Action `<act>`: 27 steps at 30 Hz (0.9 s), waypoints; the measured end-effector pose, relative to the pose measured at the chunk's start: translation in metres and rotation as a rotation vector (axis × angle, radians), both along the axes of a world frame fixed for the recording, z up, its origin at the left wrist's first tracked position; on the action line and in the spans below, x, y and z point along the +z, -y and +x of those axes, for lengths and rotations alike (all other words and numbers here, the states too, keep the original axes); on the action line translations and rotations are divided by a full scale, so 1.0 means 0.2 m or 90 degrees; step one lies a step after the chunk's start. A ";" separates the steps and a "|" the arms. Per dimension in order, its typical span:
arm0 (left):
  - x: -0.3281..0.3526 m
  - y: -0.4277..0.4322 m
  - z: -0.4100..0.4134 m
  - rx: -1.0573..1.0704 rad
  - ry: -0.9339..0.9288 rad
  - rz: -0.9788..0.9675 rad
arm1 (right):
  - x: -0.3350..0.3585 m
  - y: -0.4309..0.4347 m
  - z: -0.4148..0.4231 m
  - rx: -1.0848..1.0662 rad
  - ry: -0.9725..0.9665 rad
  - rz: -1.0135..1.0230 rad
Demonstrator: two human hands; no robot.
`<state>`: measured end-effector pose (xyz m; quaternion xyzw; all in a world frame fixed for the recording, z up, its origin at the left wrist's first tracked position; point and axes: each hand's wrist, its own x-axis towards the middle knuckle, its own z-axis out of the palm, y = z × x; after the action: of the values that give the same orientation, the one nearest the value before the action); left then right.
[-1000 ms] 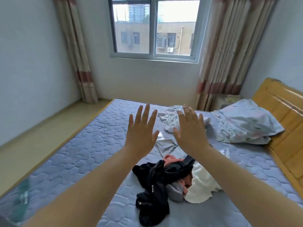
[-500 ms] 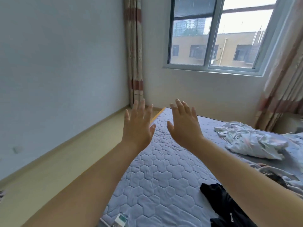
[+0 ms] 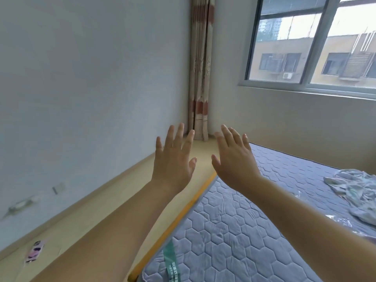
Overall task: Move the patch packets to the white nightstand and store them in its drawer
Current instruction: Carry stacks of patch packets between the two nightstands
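Nearest, a green label (image 3: 170, 255) lay across the corner of the grey quilted mattress (image 3: 234, 231), whose yellow edge (image 3: 183, 208) ran beside the pale floor (image 3: 91, 216). A small pink-and-black item (image 3: 34, 251) lay on the floor near the wall; it was too blurred to identify, so I could not tell where the packets were. Both bare forearms reached forward. The left hand (image 3: 173, 159) hung over the floor and the right hand (image 3: 234, 161) over the mattress edge, close together but apart, palms down, fingers straight and spread, grasping nothing. To the right, clear plastic (image 3: 341, 219) and a crumpled sheet (image 3: 358, 190) lay on the mattress. Farther off a curtain (image 3: 200, 78) hung in the corner beside the window (image 3: 313, 43)
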<state>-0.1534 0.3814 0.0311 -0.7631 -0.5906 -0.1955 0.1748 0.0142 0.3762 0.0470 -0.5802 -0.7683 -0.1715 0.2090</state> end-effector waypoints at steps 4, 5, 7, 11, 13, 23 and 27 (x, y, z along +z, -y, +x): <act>0.01 -0.40 -0.18 0.003 -0.042 -0.011 | -0.03 -0.40 -0.17 -0.024 -0.018 0.006; 0.01 -0.49 -0.22 0.001 -0.047 -0.018 | -0.04 -0.49 -0.21 -0.032 -0.019 -0.005; 0.01 -0.67 -0.32 -0.003 -0.065 -0.029 | -0.06 -0.67 -0.31 -0.040 -0.024 -0.020; 0.00 -1.00 -0.56 -0.006 -0.071 -0.037 | -0.05 -0.98 -0.55 -0.036 -0.014 -0.037; 0.00 -1.16 -0.69 -0.015 -0.072 -0.036 | -0.05 -1.13 -0.68 -0.041 -0.011 -0.035; -0.05 -2.11 -1.49 -0.154 -0.067 -0.033 | -0.12 -1.91 -1.50 -0.155 -0.070 -0.009; -0.01 -2.47 -1.82 -0.223 -0.048 -0.009 | -0.09 -2.24 -1.82 -0.193 -0.058 -0.023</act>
<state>-0.5165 0.8761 0.0286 -0.8624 -0.4429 -0.1899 0.1548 -0.3499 0.8249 0.0286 -0.7002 -0.6647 -0.1611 0.2050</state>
